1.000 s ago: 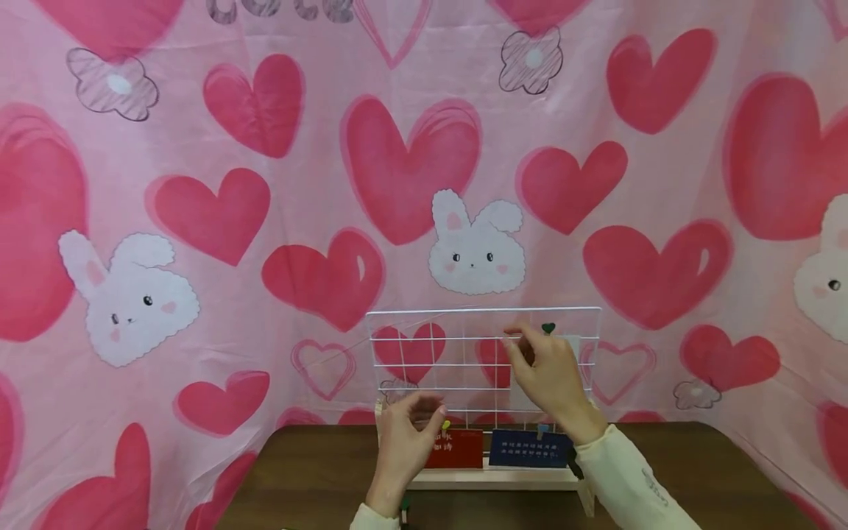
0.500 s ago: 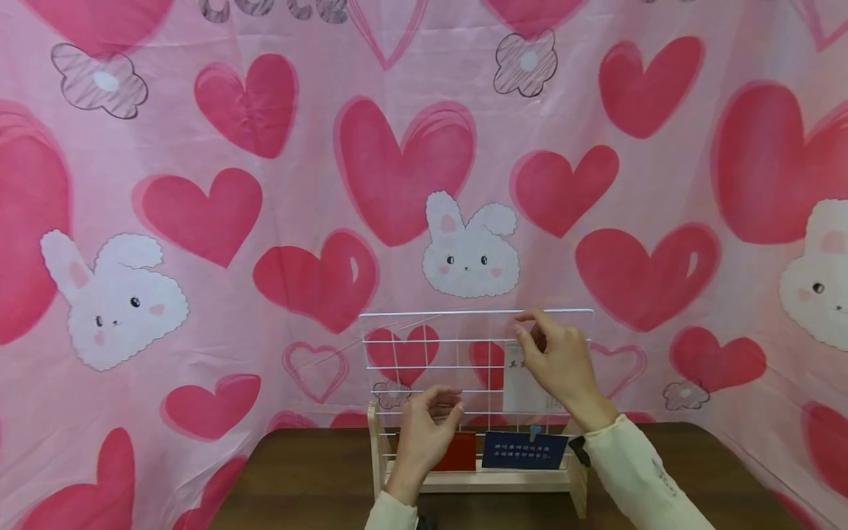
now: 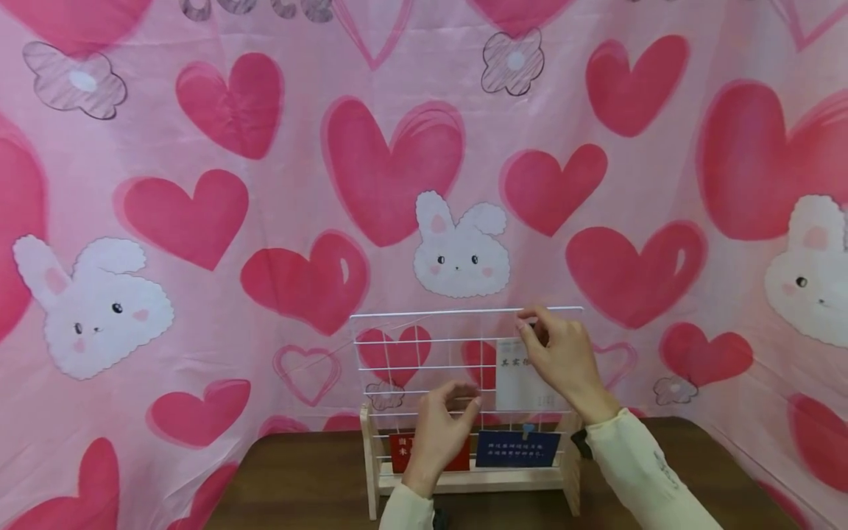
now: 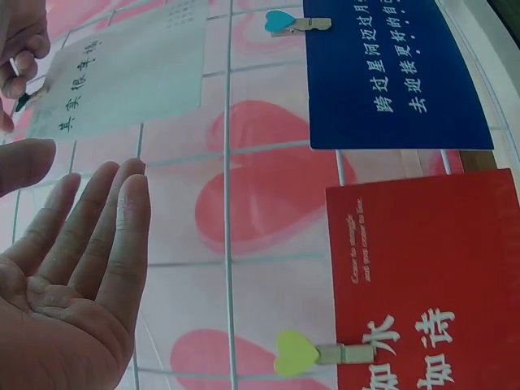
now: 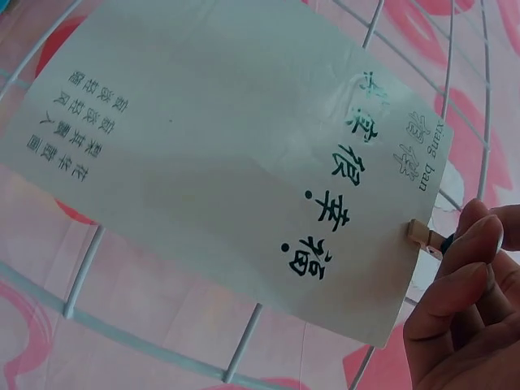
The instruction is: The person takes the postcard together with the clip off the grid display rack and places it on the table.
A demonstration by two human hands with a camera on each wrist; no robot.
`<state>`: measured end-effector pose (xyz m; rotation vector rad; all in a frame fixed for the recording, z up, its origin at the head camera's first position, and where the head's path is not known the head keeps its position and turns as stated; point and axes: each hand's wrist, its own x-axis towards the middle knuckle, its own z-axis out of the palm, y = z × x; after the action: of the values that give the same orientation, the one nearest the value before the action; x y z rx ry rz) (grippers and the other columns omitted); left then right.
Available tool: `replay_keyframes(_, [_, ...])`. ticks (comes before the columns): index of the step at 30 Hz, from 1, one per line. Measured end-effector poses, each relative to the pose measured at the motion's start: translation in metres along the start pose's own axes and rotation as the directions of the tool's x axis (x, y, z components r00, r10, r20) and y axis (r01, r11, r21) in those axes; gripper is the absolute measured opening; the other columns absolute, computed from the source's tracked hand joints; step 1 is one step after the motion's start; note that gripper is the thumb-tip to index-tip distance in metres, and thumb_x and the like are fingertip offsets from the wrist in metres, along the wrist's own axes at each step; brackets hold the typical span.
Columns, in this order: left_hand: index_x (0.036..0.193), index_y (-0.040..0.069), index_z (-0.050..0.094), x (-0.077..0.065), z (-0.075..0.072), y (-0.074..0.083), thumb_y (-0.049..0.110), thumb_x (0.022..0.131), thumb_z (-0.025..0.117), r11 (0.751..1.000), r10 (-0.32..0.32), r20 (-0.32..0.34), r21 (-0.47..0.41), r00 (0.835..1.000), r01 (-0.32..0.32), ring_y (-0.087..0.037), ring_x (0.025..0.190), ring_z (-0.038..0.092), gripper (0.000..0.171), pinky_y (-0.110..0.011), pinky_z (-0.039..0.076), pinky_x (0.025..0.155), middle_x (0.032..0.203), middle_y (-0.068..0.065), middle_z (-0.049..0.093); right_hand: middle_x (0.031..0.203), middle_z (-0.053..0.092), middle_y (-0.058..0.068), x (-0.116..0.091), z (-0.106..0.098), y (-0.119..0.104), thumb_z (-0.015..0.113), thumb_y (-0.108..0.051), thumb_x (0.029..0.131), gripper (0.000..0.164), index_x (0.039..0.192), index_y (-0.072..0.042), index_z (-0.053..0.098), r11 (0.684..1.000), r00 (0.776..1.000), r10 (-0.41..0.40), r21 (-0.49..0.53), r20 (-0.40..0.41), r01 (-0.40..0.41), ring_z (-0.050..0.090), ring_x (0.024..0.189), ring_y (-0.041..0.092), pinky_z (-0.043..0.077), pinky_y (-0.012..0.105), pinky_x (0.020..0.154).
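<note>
My right hand (image 3: 562, 361) pinches the end of a small wooden clothespin (image 5: 421, 235) at the edge of a white card (image 5: 203, 154) with dark lettering. The card hangs upright at the right of a white wire grid (image 3: 430, 313). My left hand (image 4: 77, 301) holds nothing; its fingers are extended, near the grid's middle. Beside it, low on the grid, hang a red card (image 4: 431, 260) with a yellow heart clothespin (image 4: 296, 354) and a blue card (image 3: 517, 450) with a light-blue heart clothespin (image 4: 280, 23).
The grid stands in a wooden base (image 3: 490, 481) on a dark brown table (image 3: 285, 478). Behind hangs a pink cloth (image 3: 298, 199) printed with hearts and rabbits. A black object (image 3: 580, 443) shows at my right sleeve.
My right hand has moved up to the white card's top edge, and more of the card shows. My left hand has shifted right along the grid, uncovering the red card's left side.
</note>
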<state>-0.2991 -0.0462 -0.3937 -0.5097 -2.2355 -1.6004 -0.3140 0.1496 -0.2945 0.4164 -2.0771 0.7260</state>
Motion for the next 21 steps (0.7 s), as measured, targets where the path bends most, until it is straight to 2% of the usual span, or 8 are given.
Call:
replay_keyframes(9, [0.119,0.028,0.066,0.006,0.015,0.006,0.024,0.09,0.069,0.999,0.01,0.009,-0.036,1.0,-0.009,-0.012,0.101,0.071,0.03,-0.026,0.056,0.084,0.117,0.002,0.071,0.054,0.051,-0.004,0.0,-0.003,0.005,0.066,-0.021,0.091,0.016,0.104,-0.014,0.072,1.0,1.0,-0.004,-0.027,0.011,0.004,0.042,0.048,0.009,0.034,0.023,0.043])
replay_keyframes(17, [0.125,0.023,0.063,0.009,0.023,0.009,0.024,0.091,0.068,1.0,0.022,0.011,-0.014,1.0,-0.022,-0.017,0.104,0.071,0.034,-0.029,0.057,0.085,0.121,0.002,0.069,0.053,0.053,-0.002,-0.001,-0.005,0.011,0.068,-0.02,0.09,0.024,0.109,-0.008,0.073,0.999,0.999,0.025,-0.045,0.03,-0.024,0.042,0.046,0.008,0.033,0.023,0.043])
replay_keyframes(21, [0.124,0.028,0.063,0.011,0.026,0.01,0.024,0.091,0.067,1.0,0.012,0.017,0.016,1.0,-0.012,-0.012,0.103,0.07,0.033,-0.025,0.056,0.085,0.12,0.006,0.069,0.052,0.054,-0.001,-0.001,-0.006,0.013,0.067,-0.02,0.09,0.023,0.108,-0.007,0.073,0.998,0.998,0.046,-0.05,0.04,-0.044,0.042,0.046,0.009,0.033,0.023,0.043])
